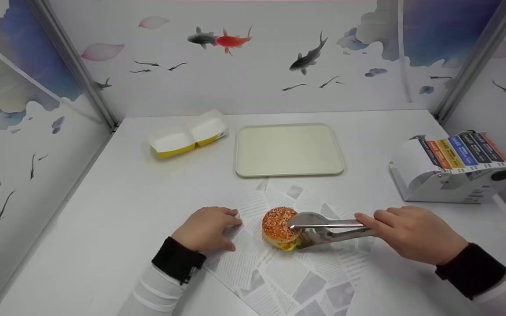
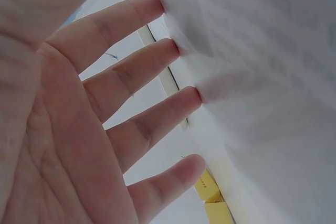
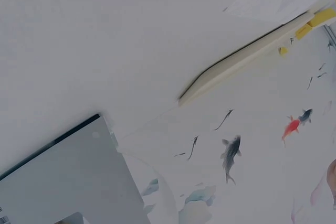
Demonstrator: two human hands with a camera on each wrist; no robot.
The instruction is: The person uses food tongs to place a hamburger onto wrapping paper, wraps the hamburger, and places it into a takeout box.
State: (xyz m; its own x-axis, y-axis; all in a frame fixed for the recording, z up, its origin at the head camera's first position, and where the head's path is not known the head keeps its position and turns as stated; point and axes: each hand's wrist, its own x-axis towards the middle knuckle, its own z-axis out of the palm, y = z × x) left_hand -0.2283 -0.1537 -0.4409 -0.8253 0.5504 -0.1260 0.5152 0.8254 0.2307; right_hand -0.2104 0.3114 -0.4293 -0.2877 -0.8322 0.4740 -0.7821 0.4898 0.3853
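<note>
A sesame-bun burger point(image 1: 279, 226) sits on a sheet of newsprint-patterned wrapping paper point(image 1: 253, 259) in the head view. My right hand point(image 1: 415, 232) holds metal tongs point(image 1: 336, 224) at their handle end. One tong arm lies over the burger's right top, the other low at its right side. Left of the burger, my left hand point(image 1: 207, 230) rests at the paper's left edge. In the left wrist view its fingers point(image 2: 142, 121) are spread and fairly straight, with fingertips right at the paper point(image 2: 252, 77). The right wrist view leaves the tongs and burger out.
An opened yellow-and-white burger box point(image 1: 174, 142) stands at the back left. Beside it, a cream tray point(image 1: 290, 151) lies behind the paper. At the right is a white dispenser point(image 1: 450, 175) with several coloured labels. Printed walls point(image 1: 253, 87) enclose the white table point(image 1: 117, 210).
</note>
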